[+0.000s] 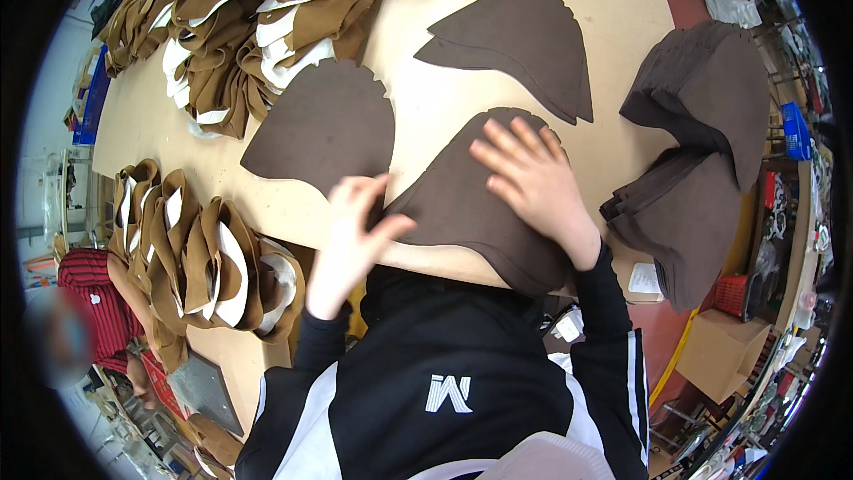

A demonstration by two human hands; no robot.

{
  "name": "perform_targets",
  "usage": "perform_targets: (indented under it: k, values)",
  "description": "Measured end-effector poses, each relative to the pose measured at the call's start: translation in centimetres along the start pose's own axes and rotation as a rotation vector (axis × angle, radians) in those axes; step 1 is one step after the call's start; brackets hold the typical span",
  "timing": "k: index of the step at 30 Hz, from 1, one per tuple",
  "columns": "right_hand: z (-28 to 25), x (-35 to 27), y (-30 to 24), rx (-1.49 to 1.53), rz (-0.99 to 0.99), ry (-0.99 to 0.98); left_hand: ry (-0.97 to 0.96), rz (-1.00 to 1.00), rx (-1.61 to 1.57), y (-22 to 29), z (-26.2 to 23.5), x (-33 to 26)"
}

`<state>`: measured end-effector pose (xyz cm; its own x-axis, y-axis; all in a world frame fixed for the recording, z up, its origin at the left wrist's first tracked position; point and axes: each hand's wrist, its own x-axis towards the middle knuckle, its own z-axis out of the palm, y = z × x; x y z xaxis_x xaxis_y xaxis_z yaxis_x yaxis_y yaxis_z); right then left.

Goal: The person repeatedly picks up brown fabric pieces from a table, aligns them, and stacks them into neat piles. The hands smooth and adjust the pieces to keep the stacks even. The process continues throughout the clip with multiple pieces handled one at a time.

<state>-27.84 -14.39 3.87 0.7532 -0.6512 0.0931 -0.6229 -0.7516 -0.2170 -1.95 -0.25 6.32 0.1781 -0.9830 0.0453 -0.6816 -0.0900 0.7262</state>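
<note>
A pale tan, smooth tabletop (pixel 622 0) is spread beneath and beyond both hands. Beyond the left hand (pixel 351 231) and to its left, a large heap of folded brown pieces with white undersides (pixel 213 9) is piled. Well to the right of the right hand (pixel 529 173), two fanned stacks of dark brown, curved flat panels (pixel 702 89) are laid, one nearer than the other. To the left of the left hand, a row of curled brown pieces with white inner faces (pixel 164 249) is lined up. Directly under the right hand, a dark brown, leather-like panel with a notched, rounded top (pixel 462 187) is covered in part. Beyond the right hand, two overlapping dark brown panels with a notched curved edge (pixel 511 44) are placed; just beyond the left hand, a single dark brown dome-shaped panel (pixel 329 124) is laid flat. The right hand is rested palm down, its fingers spread. The left hand's thumb and forefinger are held apart near the covered panel's left corner; whether that corner is touched cannot be told.
</note>
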Motion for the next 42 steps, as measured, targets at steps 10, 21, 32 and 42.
perform_targets:
  k: [10, 21, 32, 42]
  values:
    - [0.6, 0.0, 3.1, 0.514, 0.412, 0.493, -0.022, -0.046, 0.003, 0.0, 2.8, 0.9]
    - [-1.7, -5.5, -0.9, 0.427, 0.412, 0.453, 0.029, -0.187, -0.085, -1.1, 2.4, 2.8]
    - [-1.6, -4.8, -4.0, 0.125, -0.176, -0.022, 0.690, -0.085, 0.657, -9.5, -9.4, 2.8]
    - [-0.5, 0.3, 1.0, -0.016, 0.001, -0.036, 0.030, 0.053, 0.149, -0.2, 3.1, 0.4]
